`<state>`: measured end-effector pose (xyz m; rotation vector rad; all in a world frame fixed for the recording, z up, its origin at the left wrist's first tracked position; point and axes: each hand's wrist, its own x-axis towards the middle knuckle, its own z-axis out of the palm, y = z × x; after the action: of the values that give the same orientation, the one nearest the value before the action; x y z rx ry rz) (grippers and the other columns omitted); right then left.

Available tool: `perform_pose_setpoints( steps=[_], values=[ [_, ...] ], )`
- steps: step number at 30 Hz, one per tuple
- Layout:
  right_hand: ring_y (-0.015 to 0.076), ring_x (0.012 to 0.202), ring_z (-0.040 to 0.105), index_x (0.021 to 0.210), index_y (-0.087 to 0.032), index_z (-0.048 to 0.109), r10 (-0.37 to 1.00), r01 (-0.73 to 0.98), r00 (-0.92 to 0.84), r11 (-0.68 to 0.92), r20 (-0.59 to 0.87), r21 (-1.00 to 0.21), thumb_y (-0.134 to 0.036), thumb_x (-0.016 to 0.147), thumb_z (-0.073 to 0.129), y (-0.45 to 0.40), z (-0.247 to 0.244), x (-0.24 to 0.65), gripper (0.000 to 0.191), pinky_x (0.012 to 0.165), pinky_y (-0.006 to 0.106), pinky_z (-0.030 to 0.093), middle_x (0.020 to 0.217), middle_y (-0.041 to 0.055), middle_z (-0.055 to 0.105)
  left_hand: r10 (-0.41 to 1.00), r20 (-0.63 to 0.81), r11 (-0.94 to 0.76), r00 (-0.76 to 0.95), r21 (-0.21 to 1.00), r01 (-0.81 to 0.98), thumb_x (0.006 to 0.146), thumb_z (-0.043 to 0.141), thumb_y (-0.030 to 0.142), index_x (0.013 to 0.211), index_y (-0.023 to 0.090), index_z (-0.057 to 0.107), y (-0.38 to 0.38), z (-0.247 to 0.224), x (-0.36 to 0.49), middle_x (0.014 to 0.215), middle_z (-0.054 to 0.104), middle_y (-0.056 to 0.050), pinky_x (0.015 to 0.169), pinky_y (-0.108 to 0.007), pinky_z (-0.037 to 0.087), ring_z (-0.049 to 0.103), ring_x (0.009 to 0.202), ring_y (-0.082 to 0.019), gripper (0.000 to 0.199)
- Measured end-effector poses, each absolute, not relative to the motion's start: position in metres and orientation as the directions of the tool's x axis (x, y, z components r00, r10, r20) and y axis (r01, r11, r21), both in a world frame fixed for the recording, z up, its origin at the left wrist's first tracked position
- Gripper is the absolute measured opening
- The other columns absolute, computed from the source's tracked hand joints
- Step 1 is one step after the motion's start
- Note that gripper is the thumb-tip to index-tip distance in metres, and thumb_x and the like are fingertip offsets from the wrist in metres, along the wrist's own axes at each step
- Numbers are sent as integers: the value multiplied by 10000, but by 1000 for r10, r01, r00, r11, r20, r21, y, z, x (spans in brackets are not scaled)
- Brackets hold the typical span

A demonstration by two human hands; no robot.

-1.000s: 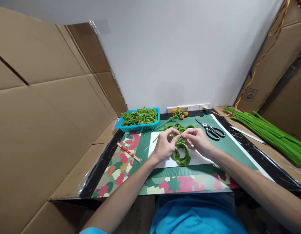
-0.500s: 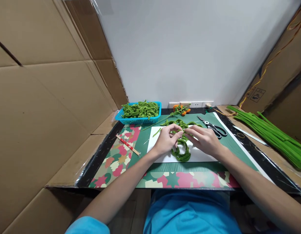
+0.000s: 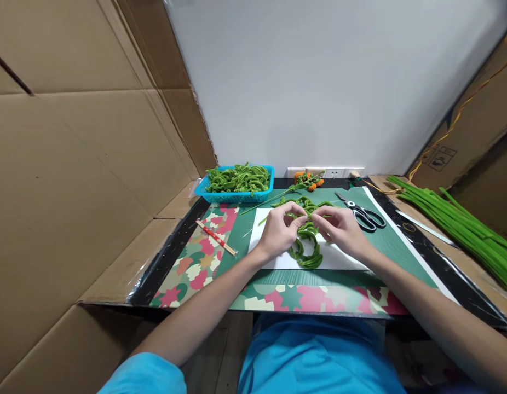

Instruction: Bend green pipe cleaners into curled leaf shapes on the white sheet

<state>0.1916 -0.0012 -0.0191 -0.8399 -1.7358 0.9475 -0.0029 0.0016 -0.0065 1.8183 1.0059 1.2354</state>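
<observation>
My left hand (image 3: 280, 231) is pinched, thumb against forefinger, above the white sheet (image 3: 344, 261). Facing it, my right hand (image 3: 341, 230) makes a like pinch, the fingertips of both almost touching. A short green pipe cleaner appears to be between them, mostly covered by the fingers. Just below the hands, curled green pipe cleaners (image 3: 311, 261) lie in a ring on the paper. More bent green pieces (image 3: 303, 203) lie behind my fingers, partly hidden.
A blue basket (image 3: 237, 198) heaped with curled green pieces stands back left, beside an orange-flowered stem (image 3: 306, 179). Black-handled scissors (image 3: 366, 216) lie right of my hands. Farther right are a metal ruler (image 3: 426, 227) and straight green pipe cleaners (image 3: 454, 219). Wrapped chopsticks (image 3: 216, 238) lie left.
My right hand has turned, its fingers now more curled, and its pinch meets the left fingertips more closely. The view has shifted slightly; the items on the table look unmoved.
</observation>
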Motion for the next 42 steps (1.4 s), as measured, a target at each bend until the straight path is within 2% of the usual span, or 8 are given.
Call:
perform_pose_setpoints(
  steps=[7,15,19,23,27,32,38,42],
  values=[
    [152,690,635,1072,-211,713,442,554,-522,826,730,-104,-260,1085,519,5,-26,212,201,600,262,446,924,84,730,908,271,-330,321,932,147,878,753,397,892,165,683,5,-6,-3,800,670,-29,564,-229,452,558,599,-123,242],
    [108,478,388,787,-181,708,898,10,-286,352,335,-936,-475,947,696,-4,-23,186,334,452,256,293,595,-14,517,861,396,-496,320,793,354,934,611,226,909,198,673,0,-3,-5,844,684,-17,573,-240,386,535,591,-126,73],
    [49,416,206,723,-167,663,925,-335,-380,-142,-5,-932,-448,809,802,-2,-24,175,325,416,222,209,504,-84,402,811,503,-583,299,659,474,915,603,161,908,222,691,-3,-3,-9,829,698,-18,643,-260,399,557,643,-156,107],
    [76,436,299,751,-179,672,935,-149,-303,144,184,-978,-480,905,736,2,-24,181,344,421,233,241,546,-57,427,856,415,-511,310,774,374,961,631,303,956,209,684,-2,-2,-9,898,711,-29,620,-245,428,588,662,-146,108],
    [144,612,542,868,-200,714,642,409,-301,755,705,-512,-347,1032,600,5,-30,196,248,549,275,427,742,44,628,892,312,-381,328,908,172,940,674,425,1020,188,679,3,-2,-7,974,707,-41,606,-235,477,622,671,-131,250],
    [169,708,660,1043,-221,700,304,567,-558,819,772,87,-160,1038,559,10,-40,204,154,652,292,498,823,59,707,915,61,-98,398,993,72,856,720,555,788,176,620,12,-7,-8,649,595,17,406,-207,330,543,474,-104,398],
    [158,661,660,1045,-225,703,168,565,-642,763,748,314,-153,1002,619,7,-34,205,118,631,304,474,820,48,749,897,40,-45,441,999,0,812,784,534,782,178,613,13,-6,-11,615,593,27,359,-186,319,539,435,-93,396],
    [163,666,660,981,-215,689,209,590,-518,789,830,170,-151,994,607,3,-31,200,105,633,297,473,812,52,739,886,109,-126,451,992,7,836,794,542,886,172,640,11,-4,-11,578,609,32,362,-187,363,506,403,-88,404]
  ],
)
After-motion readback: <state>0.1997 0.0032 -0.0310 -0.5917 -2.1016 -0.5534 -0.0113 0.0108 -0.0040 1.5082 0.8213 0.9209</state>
